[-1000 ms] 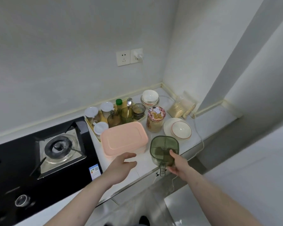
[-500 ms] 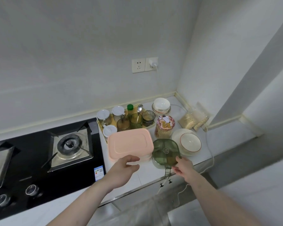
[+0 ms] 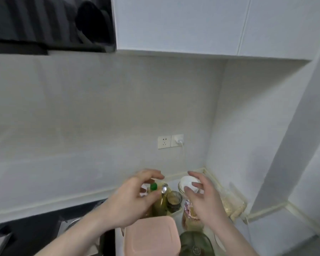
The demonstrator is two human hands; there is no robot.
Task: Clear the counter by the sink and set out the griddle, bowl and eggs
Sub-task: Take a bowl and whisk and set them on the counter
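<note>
White stacked bowls (image 3: 189, 182) noted at the back corner of the surface (image 3: 262, 231), directly beyond the right hand (image 3: 201, 200). Right grip found wide: fingers spread and lightly curved, thumb low, palm turned toward the bowls, fingertips (image 3: 197, 185) overlapping the bowl rim in view; contact not confirmed, nothing held. Bowls judged to lie just ahead of and slightly left of that hand, opening upward, with no long axis to align on. Right hand clearly the nearer to them.

Left hand (image 3: 129, 200) recorded over the jar tray, fingers arched above the green-capped bottle (image 3: 153, 187) and the spoon (image 3: 164, 189) standing upright in a container. Grip there also wide; thumb near the spoon, closure on either item not established.

Pink lidded box (image 3: 151, 235) and green translucent container (image 3: 196, 244) observed at the near edge, below both wrists, untouched. Patterned jar (image 3: 187, 212) partly hidden behind the right wrist.

Griddle and eggs not identified in view.

Writing: print on the patterned jar and embossing on the green lid present but blurred, unreadable. Wall socket (image 3: 170, 141) unmarked, plug inserted in the right half.
</note>
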